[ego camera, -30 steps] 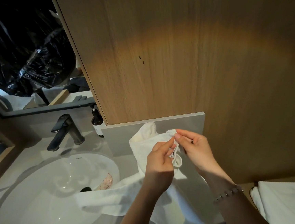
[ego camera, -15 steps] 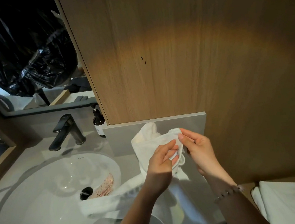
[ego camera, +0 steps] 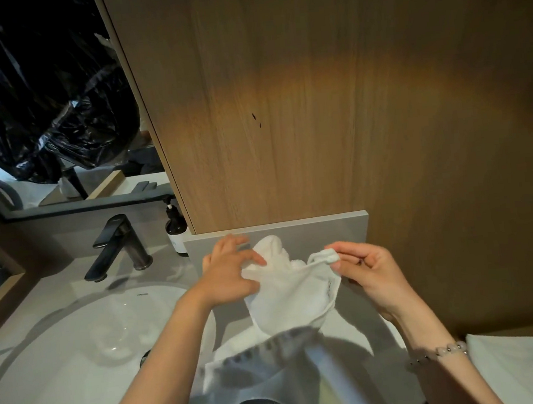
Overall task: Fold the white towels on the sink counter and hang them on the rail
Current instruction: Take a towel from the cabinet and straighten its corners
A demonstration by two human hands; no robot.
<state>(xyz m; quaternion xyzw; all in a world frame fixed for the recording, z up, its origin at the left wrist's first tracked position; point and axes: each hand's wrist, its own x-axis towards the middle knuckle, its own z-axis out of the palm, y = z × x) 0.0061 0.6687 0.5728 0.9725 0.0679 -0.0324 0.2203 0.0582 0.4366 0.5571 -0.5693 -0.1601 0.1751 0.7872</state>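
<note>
A white towel (ego camera: 294, 299) is held up over the grey sink counter (ego camera: 155, 269), its lower part drooping onto the counter near the basin. My left hand (ego camera: 230, 277) grips the towel's top edge at the left, thumb across the cloth. My right hand (ego camera: 366, 272) pinches the other top corner between thumb and fingers, so the top edge stretches between both hands. Another white towel (ego camera: 528, 369) lies at the bottom right. No rail is in view.
A white basin (ego camera: 63, 364) fills the lower left, with a black tap (ego camera: 117, 244) behind it and a dark soap bottle (ego camera: 176, 230) beside the wooden panel (ego camera: 314, 101). A mirror (ego camera: 41, 108) is at upper left. A grey upstand (ego camera: 341, 227) backs the counter.
My hands have drawn apart, the left going left and the right going right, spreading the towel's top edge that was bunched between them.
</note>
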